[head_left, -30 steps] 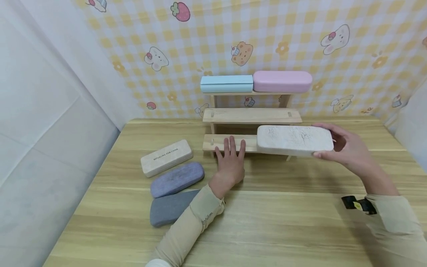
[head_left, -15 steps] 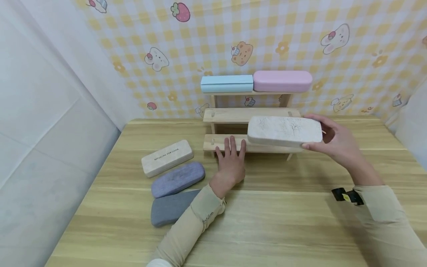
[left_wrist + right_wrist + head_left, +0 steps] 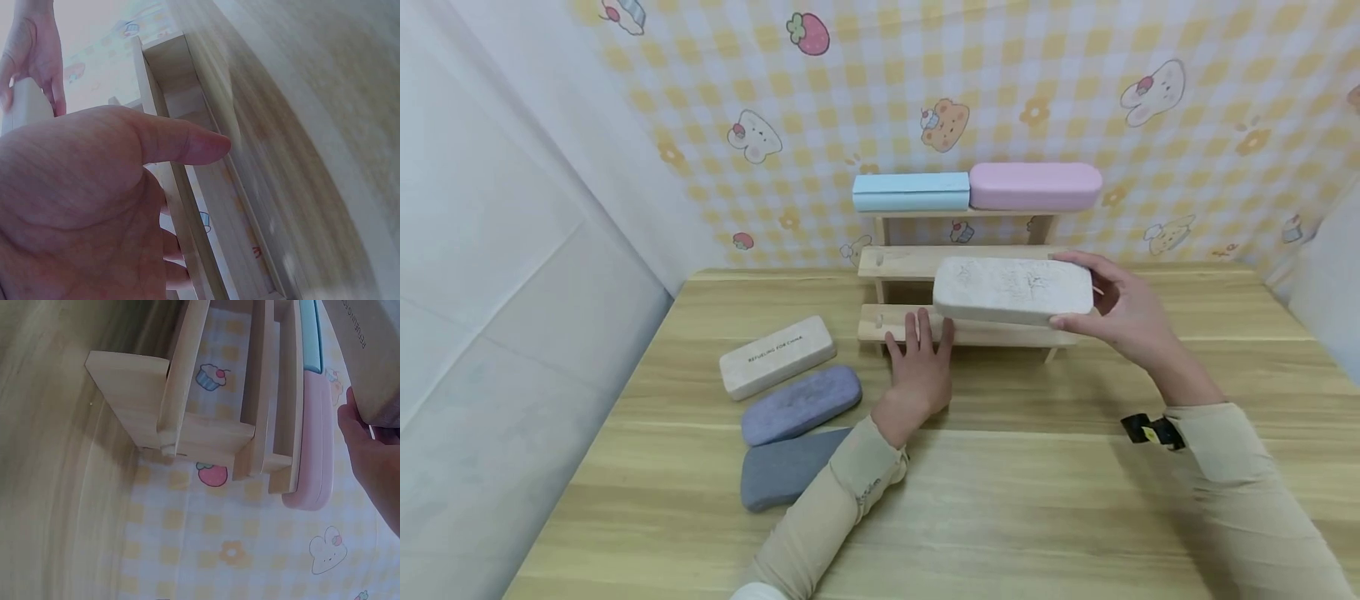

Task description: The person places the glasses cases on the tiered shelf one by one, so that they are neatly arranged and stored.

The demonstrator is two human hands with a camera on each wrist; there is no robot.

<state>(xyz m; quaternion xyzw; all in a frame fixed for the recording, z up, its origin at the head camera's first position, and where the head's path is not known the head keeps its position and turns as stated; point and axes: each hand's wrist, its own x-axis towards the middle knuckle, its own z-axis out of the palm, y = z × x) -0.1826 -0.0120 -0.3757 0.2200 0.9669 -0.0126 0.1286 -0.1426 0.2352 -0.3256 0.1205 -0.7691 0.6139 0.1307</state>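
My right hand (image 3: 1123, 321) grips the right end of a white glasses case (image 3: 1013, 287) with a cracked texture, thumb in front and fingers behind. In the head view the case overlaps the middle and lowest shelves of a small wooden rack (image 3: 880, 319); the right wrist view shows it apart from the rack. My left hand (image 3: 919, 375) rests its spread, straight fingertips on the lowest shelf, left of the case. On the top shelf sit a light blue glasses case (image 3: 912, 193) and a pink glasses case (image 3: 1034, 187), end to end.
Left of the rack, a cream glasses case (image 3: 777, 357) with lettering, a purple glasses case (image 3: 802, 405) and a grey glasses case (image 3: 790, 471) lie on the wooden table (image 3: 1000, 517). My left sleeve partly covers the grey one. Behind hangs a yellow checked cloth (image 3: 850, 92).
My right hand has carried the white glasses case leftward and slightly up, away from the right end of the lowest shelf. The left hand has stayed in place.
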